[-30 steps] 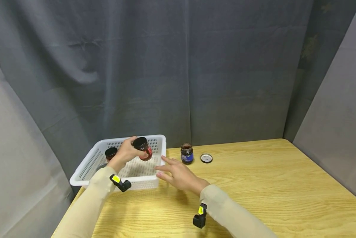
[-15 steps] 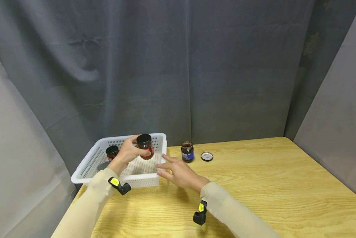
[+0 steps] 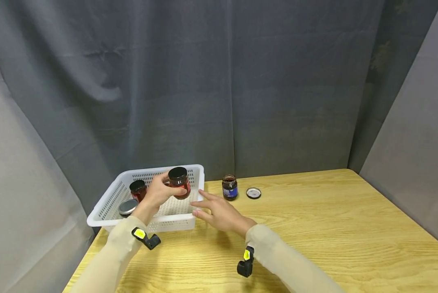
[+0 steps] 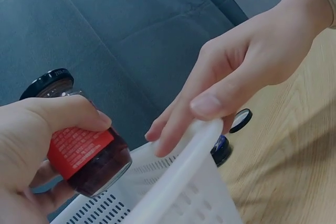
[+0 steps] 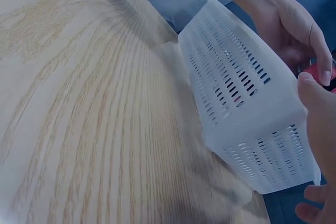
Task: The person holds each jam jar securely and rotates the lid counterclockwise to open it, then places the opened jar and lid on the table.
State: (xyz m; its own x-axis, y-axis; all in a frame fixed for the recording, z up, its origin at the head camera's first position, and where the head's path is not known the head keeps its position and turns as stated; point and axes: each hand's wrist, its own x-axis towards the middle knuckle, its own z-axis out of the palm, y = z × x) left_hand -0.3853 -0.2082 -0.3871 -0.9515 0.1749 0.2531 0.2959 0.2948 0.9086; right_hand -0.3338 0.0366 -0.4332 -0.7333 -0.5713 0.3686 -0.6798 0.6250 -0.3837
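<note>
My left hand (image 3: 156, 193) grips a jar (image 3: 180, 183) with a black lid and red label, holding it slightly tilted above the white plastic basket (image 3: 173, 225). In the left wrist view, the thumb presses on the red label of the jar (image 4: 86, 150) and dark red contents show through the glass. My right hand (image 3: 220, 211) rests at the basket's right rim with fingers spread and fairly straight, touching the edge. Inside the basket, on the left, stand another black-lidded jar (image 3: 138, 190) and a silver-lidded container (image 3: 128, 207), partly hidden by the left wrist.
Right of the basket, an uncovered jar (image 3: 229, 188) with a blue label stands on the wooden table (image 3: 314, 228). A loose lid (image 3: 253, 193) lies beside it, pale inside up. Grey curtains (image 3: 182, 89) hang behind the table.
The left hand and its jar have shifted slightly to the right, and the jar is more upright. More of the silver lid shows. The right hand stays at the rim.
</note>
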